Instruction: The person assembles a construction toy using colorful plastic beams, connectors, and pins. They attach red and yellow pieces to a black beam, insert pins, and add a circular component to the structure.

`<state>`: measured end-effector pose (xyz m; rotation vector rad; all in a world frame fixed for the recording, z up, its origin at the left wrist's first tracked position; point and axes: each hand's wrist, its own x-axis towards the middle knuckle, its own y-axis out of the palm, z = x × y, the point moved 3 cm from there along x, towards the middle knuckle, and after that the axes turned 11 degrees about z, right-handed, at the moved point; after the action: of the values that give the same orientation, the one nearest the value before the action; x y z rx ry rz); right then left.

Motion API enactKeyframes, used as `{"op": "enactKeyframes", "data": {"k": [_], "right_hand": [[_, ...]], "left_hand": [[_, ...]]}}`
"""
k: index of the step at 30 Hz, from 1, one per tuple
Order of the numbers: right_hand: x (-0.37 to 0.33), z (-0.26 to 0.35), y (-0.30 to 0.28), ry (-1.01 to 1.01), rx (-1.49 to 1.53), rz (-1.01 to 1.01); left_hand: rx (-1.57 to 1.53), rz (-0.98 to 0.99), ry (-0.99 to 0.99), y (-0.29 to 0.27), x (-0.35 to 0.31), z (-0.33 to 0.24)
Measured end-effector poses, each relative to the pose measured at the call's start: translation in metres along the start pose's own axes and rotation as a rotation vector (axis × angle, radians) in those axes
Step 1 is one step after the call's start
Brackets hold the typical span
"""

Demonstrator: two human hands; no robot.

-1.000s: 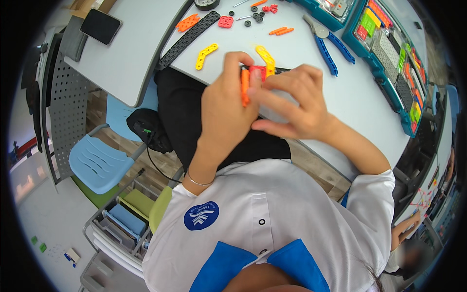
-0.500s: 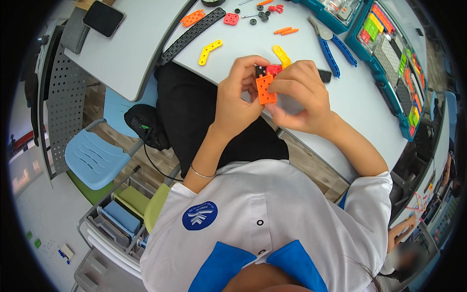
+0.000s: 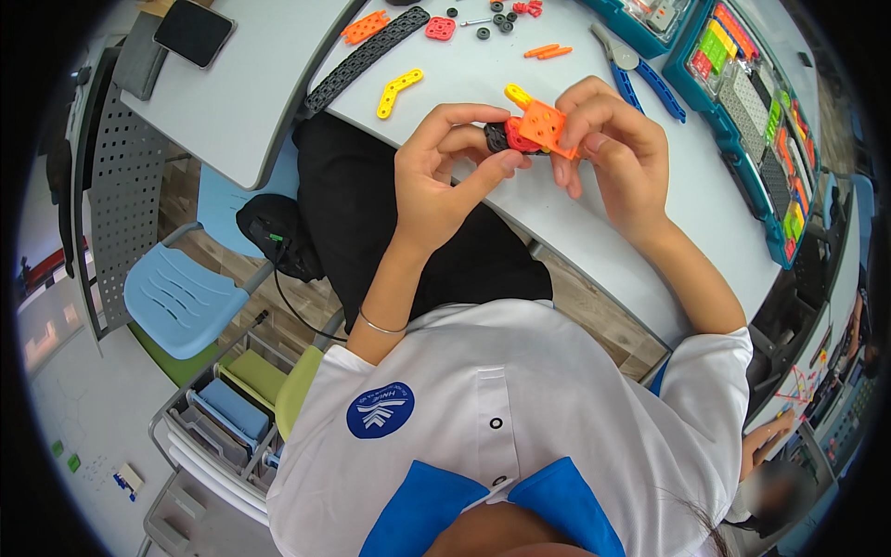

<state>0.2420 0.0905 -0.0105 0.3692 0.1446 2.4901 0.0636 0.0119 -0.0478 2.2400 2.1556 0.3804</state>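
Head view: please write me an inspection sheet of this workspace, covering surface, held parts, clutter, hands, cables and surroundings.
Surface: white table, no spill seen.
Job's things: black part, red part, orange plate and yellow piece, bunched together; joins unclear.
Clutter: pliers, yellow beam, black beam and orange pins lie loose.
Hands: left hand pinches the black part; right hand grips the orange plate.
Cables: black cable hanging at the person's left.
Surroundings: teal case at right; phone on the adjoining table at left; blue chair; another person at lower right.
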Motion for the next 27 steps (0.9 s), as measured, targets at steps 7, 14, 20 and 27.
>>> {"op": "enactKeyframes", "data": {"k": [7,14,20,27], "right_hand": [[0.011,0.012,0.008,0.146,0.007,0.025],[0.014,0.012,0.014,0.162,-0.279,-0.004],[0.011,0.013,0.011,0.230,-0.409,0.082],[0.009,0.026,0.017,0.212,-0.362,0.023]], "left_hand": [[-0.116,0.055,0.228,-0.011,0.014,0.000],[-0.318,0.037,0.034,-0.016,0.006,-0.001],[-0.229,0.132,0.086,-0.020,0.005,0.004],[-0.302,0.066,0.056,-0.005,-0.001,-0.009]]}}
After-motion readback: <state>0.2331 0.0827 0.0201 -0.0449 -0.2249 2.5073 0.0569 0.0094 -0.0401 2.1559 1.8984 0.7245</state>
